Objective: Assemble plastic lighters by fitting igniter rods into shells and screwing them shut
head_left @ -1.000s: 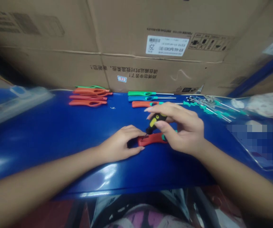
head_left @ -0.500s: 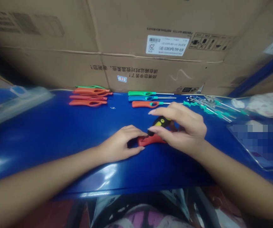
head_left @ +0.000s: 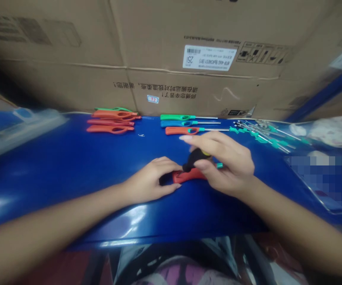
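On the blue tabletop lies a red gas lighter body (head_left: 192, 174), with a teal piece showing at its far right end. My left hand (head_left: 150, 180) grips its left end between thumb and fingers. A screwdriver (head_left: 197, 159) with a black and yellow handle is in my right hand (head_left: 232, 164), its thumb and fingers around the handle. The screwdriver is tilted, its lower end at the left part of the lighter body. Its tip is hidden, and my right hand covers part of the lighter's right half.
Behind stand a green lighter (head_left: 173, 117), a blue lighter (head_left: 173, 124) and an orange lighter (head_left: 176, 130) with metal rods. Several orange bodies (head_left: 108, 129) lie left of them; metal rods with teal parts (head_left: 261, 136) lie right. A cardboard box (head_left: 159, 47) walls the back.
My right hand has turned the screwdriver handle, the fingers shifting slightly left and its yellow marks turning mostly out of sight. The lighter's teal end now shows. My left hand has stayed still.
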Tool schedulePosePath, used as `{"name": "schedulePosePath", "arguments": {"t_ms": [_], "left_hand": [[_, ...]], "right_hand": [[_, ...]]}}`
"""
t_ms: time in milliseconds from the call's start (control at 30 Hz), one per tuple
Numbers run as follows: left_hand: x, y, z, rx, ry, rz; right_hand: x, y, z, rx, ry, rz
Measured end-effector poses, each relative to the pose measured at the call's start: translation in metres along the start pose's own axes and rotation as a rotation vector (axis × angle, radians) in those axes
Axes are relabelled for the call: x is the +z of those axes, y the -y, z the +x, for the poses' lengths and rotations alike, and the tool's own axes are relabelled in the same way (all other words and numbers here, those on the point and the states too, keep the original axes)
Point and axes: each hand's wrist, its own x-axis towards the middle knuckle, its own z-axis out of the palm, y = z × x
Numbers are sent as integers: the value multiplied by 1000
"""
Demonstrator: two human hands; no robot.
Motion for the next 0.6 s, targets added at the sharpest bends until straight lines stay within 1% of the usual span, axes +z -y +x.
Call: {"name": "schedulePosePath", "arguments": {"t_ms": [133,167,200,267,333,400,533,600], "left_hand": [[0,2,-1,9,-4,7],[1,2,-1,12,-6,9],[0,1,-1,15,-9,10],[0,0,0,21,-18,8],[0,0,0,23,-24,3],[0,0,0,16,-22,1],[0,1,0,6,-2,2],[0,0,0,5,4,5]], "right_hand": [[2,1,-1,104,135,176],[3,0,-1,104,127,190],[4,-1,-1,88,93,177],[5,-4,-2,34,0,104],[5,-6,-2,-3,-51,53],[5,-7,-2,4,-13,81],[2,-3,0,115,129,275],[2,-1,0,111,116,283]]}}
